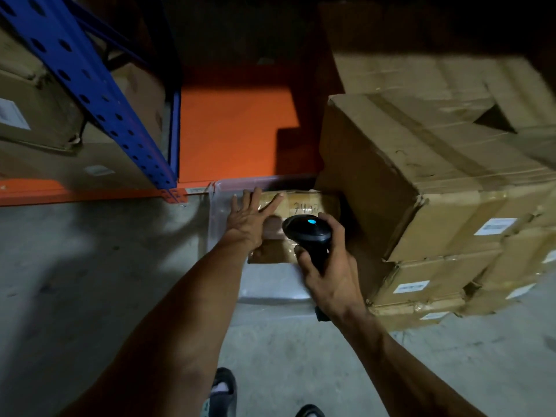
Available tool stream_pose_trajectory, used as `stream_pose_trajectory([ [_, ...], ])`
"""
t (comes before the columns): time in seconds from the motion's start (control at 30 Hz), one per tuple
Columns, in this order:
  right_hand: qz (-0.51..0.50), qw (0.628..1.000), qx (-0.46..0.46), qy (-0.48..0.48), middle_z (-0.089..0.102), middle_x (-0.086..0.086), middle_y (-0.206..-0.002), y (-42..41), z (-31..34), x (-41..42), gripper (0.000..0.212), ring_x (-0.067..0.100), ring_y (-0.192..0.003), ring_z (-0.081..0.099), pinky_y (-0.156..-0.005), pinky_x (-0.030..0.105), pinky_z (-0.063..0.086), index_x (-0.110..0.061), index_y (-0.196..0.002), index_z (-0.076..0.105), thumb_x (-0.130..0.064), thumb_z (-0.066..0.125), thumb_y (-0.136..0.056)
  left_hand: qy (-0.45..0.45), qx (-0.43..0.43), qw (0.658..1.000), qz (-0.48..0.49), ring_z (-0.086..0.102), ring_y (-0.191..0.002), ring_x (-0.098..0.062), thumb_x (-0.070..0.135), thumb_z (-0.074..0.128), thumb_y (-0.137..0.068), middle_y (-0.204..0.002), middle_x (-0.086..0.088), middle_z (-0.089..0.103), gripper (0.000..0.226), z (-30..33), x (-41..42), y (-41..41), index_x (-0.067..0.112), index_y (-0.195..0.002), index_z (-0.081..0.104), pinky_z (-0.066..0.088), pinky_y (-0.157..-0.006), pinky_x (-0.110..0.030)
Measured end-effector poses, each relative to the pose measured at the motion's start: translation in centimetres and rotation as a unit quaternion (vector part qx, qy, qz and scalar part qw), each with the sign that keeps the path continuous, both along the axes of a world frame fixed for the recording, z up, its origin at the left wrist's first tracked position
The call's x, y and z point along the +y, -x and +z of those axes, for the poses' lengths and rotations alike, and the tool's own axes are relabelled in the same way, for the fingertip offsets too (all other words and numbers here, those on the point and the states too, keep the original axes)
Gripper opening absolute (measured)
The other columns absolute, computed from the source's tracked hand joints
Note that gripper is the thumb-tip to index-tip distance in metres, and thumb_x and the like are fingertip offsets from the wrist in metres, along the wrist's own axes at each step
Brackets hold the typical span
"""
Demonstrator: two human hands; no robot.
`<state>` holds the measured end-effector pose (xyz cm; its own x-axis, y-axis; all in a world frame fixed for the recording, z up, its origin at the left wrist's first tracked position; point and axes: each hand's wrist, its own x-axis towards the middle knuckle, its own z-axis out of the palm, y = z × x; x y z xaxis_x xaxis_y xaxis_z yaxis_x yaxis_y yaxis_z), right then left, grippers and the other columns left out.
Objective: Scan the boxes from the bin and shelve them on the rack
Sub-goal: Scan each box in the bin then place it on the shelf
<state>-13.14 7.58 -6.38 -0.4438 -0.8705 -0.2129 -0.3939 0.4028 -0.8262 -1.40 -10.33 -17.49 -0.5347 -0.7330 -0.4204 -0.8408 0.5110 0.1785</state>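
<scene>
A clear plastic bin [217,206] stands on the floor against the rack. Inside it lies a taped cardboard box [304,204] with handwritten digits on top. My left hand [251,218] rests flat on the box's left part, fingers spread. My right hand [326,266] grips a black handheld scanner [308,233] with a blue light on its head, held just above the box's near side. The rack [90,192] has a blue upright and an orange beam, with an orange shelf deck [234,130] behind the bin.
Large cardboard boxes [421,176] are stacked at the right, touching the bin. More boxes [39,115] fill the rack's left bay. Grey concrete floor [90,281] lies to the left and near me. My feet [224,389] show at the bottom.
</scene>
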Motion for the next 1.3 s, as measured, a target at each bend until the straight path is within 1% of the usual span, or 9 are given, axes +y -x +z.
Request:
stream_pose_trajectory([
  [0.07, 0.019, 0.999, 0.027, 0.02, 0.062, -0.018, -0.116, 1.9, 3.6, -0.6, 0.069, -0.009, -0.096, 0.06, -0.086, -0.003, 0.041, -0.039, -0.151, 0.036, -0.022, 0.074, -0.095, 0.009, 0.064, 0.995, 0.082, -0.001, -0.152, -0.034, 0.019, 0.053, -0.097, -0.166, -0.008, 0.001, 0.081, -0.2, 0.7, 0.3, 0.029, -0.158, 0.002, 0.001, -0.122, -0.049],
  [0.13, 0.02, 0.997, 0.062, 0.049, 0.067, -0.011, -0.121, 4.3, 7.6, -1.5, 0.065, 0.005, -0.103, 0.067, -0.095, 0.025, 0.056, -0.041, -0.147, 0.039, -0.028, 0.074, -0.094, 0.039, 0.067, 0.993, 0.089, 0.005, -0.151, -0.035, 0.022, 0.043, -0.102, -0.165, -0.012, 0.008, 0.064, -0.3, 1.3, 0.5, 0.013, -0.157, 0.013, -0.001, -0.122, -0.05],
  [0.23, -0.047, 0.99, 0.116, 0.061, 0.066, -0.01, -0.12, 8.8, 12.5, -3.8, 0.061, 0.021, -0.107, 0.07, -0.094, 0.048, 0.059, -0.044, -0.142, 0.04, -0.035, 0.072, -0.091, 0.056, -0.027, 0.998, 0.008, -0.003, -0.151, -0.037, 0.021, 0.06, -0.087, -0.166, -0.012, -0.005, 0.091, 0.2, 2.0, 0.4, 0.019, -0.158, 0.003, -0.003, -0.122, -0.052],
  [0.47, -0.099, 0.963, 0.218, -0.121, 0.064, 0.014, -0.127, 17.1, 15.9, -9.2, 0.062, 0.019, -0.082, 0.058, -0.06, 0.03, 0.048, -0.019, -0.143, 0.041, -0.032, 0.076, -0.094, 0.082, -0.054, 0.995, -0.017, -0.002, -0.151, -0.035, 0.017, 0.073, -0.073, -0.165, -0.013, -0.007, 0.126, 0.1, 2.0, 0.2, 0.028, -0.149, -0.026, 0.008, -0.121, -0.052],
  [0.63, -0.028, 0.937, 0.268, -0.224, 0.064, 0.014, -0.13, 17.8, 14.0, -9.6, 0.07, 0.035, -0.116, 0.064, -0.095, 0.048, 0.056, -0.023, -0.152, 0.035, -0.037, 0.072, -0.095, 0.089, -0.066, 0.994, -0.016, -0.001, -0.151, -0.034, 0.018, 0.074, -0.07, -0.165, -0.012, -0.007, 0.132, -1.3, 1.7, 0.0, 0.027, -0.134, -0.041, 0.011, -0.121, -0.051],
  [0.93, -0.05, 0.934, 0.295, -0.197, 0.058, 0.021, -0.135, 16.5, 14.0, -6.6, 0.101, 0.038, -0.115, 0.064, -0.098, 0.055, 0.054, -0.026, -0.167, -0.001, -0.044, 0.069, -0.097, 0.062, -0.07, 0.995, -0.011, -0.008, -0.151, -0.036, 0.021, 0.082, -0.065, -0.164, -0.014, -0.017, 0.144, -1.4, 1.8, -0.3, 0.036, -0.132, -0.045, 0.007, -0.122, -0.05],
  [1.03, -0.049, 0.913, 0.401, -0.051, 0.046, 0.018, -0.149, 14.1, 13.3, -4.6, 0.089, 0.035, -0.134, 0.047, -0.112, 0.049, 0.04, -0.019, -0.164, 0.022, -0.049, 0.069, -0.094, 0.049, -0.055, 0.997, -0.022, -0.01, -0.151, -0.036, 0.026, 0.082, -0.065, -0.164, -0.014, -0.017, 0.142, -1.3, 1.8, -0.7, 0.034, -0.138, -0.039, 0.003, -0.122, -0.05],
  [1.17, -0.025, 0.956, 0.253, 0.146, 0.056, 0.004, -0.135, 8.3, 8.4, -3.6, 0.053, 0.015, -0.126, 0.051, -0.108, 0.027, 0.042, -0.022, -0.142, 0.054, -0.041, 0.066, -0.094, 0.024, -0.046, 0.998, -0.037, -0.012, -0.151, -0.035, 0.028, 0.081, -0.068, -0.164, -0.014, -0.018, 0.127, -0.7, 1.7, -1.6, 0.031, -0.156, -0.01, -0.003, -0.121, -0.046],
  [1.3, -0.05, 0.997, 0.049, -0.032, 0.051, 0.005, -0.144, 4.9, 0.1, -4.8, 0.061, 0.021, -0.133, 0.051, -0.116, 0.038, 0.04, -0.032, -0.152, 0.045, -0.043, 0.068, -0.097, 0.015, -0.012, 0.999, -0.044, -0.01, -0.151, -0.037, 0.029, 0.087, -0.062, -0.163, -0.015, -0.018, 0.14, -1.2, 1.9, -2.5, 0.042, -0.151, -0.021, 0.004, -0.122, -0.046],
])
